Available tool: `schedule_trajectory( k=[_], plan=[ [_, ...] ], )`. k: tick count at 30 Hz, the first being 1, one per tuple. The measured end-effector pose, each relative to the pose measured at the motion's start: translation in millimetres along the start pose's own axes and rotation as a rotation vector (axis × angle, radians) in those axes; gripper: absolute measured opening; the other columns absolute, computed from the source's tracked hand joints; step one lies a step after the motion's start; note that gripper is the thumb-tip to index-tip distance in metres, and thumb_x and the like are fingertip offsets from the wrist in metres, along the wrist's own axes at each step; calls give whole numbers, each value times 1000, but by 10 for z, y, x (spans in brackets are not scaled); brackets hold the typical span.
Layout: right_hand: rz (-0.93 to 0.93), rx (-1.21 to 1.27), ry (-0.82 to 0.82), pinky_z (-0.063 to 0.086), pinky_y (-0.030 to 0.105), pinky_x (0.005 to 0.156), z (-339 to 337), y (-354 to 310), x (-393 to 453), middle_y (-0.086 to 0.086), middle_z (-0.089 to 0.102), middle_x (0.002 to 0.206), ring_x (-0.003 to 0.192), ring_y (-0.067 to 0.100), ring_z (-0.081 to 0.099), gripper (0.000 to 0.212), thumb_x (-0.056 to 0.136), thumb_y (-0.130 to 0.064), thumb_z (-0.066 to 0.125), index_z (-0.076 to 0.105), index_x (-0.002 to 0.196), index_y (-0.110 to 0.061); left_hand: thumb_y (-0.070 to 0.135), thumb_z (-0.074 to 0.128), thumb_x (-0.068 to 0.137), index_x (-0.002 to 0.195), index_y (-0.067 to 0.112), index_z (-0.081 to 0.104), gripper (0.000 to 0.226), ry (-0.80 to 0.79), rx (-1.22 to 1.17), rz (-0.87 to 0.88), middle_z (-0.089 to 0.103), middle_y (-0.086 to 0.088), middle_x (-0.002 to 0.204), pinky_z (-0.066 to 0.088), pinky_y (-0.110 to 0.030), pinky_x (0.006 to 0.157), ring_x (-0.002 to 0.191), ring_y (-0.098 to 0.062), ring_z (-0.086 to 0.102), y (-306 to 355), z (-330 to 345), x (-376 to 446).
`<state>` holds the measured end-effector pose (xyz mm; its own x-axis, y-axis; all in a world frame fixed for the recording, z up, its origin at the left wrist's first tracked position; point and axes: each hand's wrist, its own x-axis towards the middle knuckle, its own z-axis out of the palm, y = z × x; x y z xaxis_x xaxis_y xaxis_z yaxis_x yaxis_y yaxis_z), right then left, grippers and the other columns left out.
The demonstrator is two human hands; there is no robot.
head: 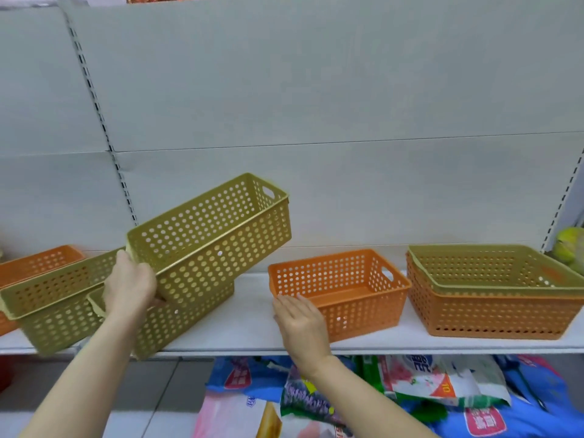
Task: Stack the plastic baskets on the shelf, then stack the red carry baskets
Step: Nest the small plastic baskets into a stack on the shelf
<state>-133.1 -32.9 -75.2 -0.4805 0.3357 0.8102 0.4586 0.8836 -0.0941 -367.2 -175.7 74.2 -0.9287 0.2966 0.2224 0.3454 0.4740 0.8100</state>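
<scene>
- At the far left of the white shelf (pixel 252 330) we see an orange basket (pixel 38 263), partly cut off by the frame edge and partly hidden behind an olive basket (pixel 53 308) just in front of it.
- Next to that, another olive one, the low basket (pixel 177 324), rests on the shelf with its near corner past the shelf's front edge.
- Our left hand (pixel 129 287) grips the near rim of a lifted basket (pixel 215 235), also olive, holding it tilted with its far end raised, above the low basket; whether the two touch is hard to tell from here.
- Our right hand (pixel 300 320) lies flat, fingers loosely together, against the near left corner of the small orange basket (pixel 341 289), which sits upright mid-shelf; it grasps nothing.
- To the right sits a wide orange basket (pixel 493 314) with a wide olive basket (pixel 493 267) nested inside it.
- At the far right edge, something yellow-green (pixel 568 248) stands behind that stack; we cannot say what it is.
- Below the shelf lie colourful packets (pixel 426 384).
</scene>
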Motion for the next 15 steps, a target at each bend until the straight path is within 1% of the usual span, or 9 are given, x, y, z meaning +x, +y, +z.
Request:
schedule_trajectory(
  k=[2, 3, 5, 6, 7, 9, 11, 13, 15],
  plan=[
    [22, -4, -4, 46, 30, 97, 85, -112, 78, 2, 74, 102, 96, 15, 68, 25, 76, -15, 73, 75, 101, -12, 22, 37, 86, 97, 17, 48, 17, -5, 22, 17, 61, -15, 93, 59, -53, 78, 65, -39, 70, -54, -9, 56],
    [22, -1, -1, 47, 30, 96, 80, -146, 110, 2, 74, 101, 96, 15, 68, 24, 76, -16, 74, 75, 100, -12, 22, 37, 87, 96, 18, 47, 14, -14, 35, 28, 61, -14, 92, 58, -52, 78, 63, -39, 70, -70, -5, 77],
    [1, 27, 26, 51, 31, 91, 7, -118, 156, 0, 74, 100, 94, 15, 68, 20, 85, -23, 66, 75, 99, -14, 23, 37, 86, 93, 21, 46, 12, -19, 57, 49, 63, -13, 93, 57, -52, 80, 66, -39, 70, -66, 15, 104],
    [9, 40, 40, 52, 31, 90, -55, -43, 168, 0, 74, 103, 96, 15, 68, 23, 89, -28, 60, 75, 101, -14, 23, 37, 86, 93, 21, 46, 12, -20, 65, 55, 64, -13, 93, 56, -51, 80, 68, -39, 70, -53, 29, 122],
    [43, 42, 52, 51, 32, 92, -141, 68, 173, 1, 73, 107, 101, 16, 67, 29, 93, -32, 55, 74, 105, -14, 23, 37, 87, 93, 21, 46, 11, -17, 72, 69, 65, -14, 92, 56, -51, 80, 67, -39, 69, -37, 53, 135],
    [182, -20, 75, 46, 34, 100, -348, 438, 153, 2, 70, 118, 114, 18, 62, 39, 97, -35, 45, 71, 115, -12, 23, 37, 89, 93, 21, 47, 11, -23, 56, 76, 65, -14, 90, 56, -51, 77, 60, -37, 69, -14, 117, 179],
    [370, -150, 71, 42, 39, 103, -599, 928, 95, 6, 66, 124, 121, 24, 57, 43, 96, -32, 42, 67, 121, -8, 31, 35, 86, 92, 24, 47, 15, -17, 55, 87, 65, -14, 91, 57, -52, 78, 60, -38, 69, -39, 210, 253],
    [567, -232, 25, 46, 43, 99, -833, 1349, 28, 13, 67, 121, 117, 34, 58, 41, 89, -26, 49, 65, 120, -4, 43, 32, 83, 91, 27, 44, 21, -12, 60, 115, 67, -15, 95, 57, -55, 77, 67, -43, 69, -86, 332, 349],
    [727, -189, -40, 49, 43, 90, -949, 1582, -15, 17, 68, 111, 108, 38, 61, 37, 83, -22, 56, 65, 113, -2, 54, 29, 85, 92, 28, 42, 30, -23, 59, 150, 67, -18, 98, 57, -57, 77, 72, -45, 69, -142, 503, 476]
  ],
)
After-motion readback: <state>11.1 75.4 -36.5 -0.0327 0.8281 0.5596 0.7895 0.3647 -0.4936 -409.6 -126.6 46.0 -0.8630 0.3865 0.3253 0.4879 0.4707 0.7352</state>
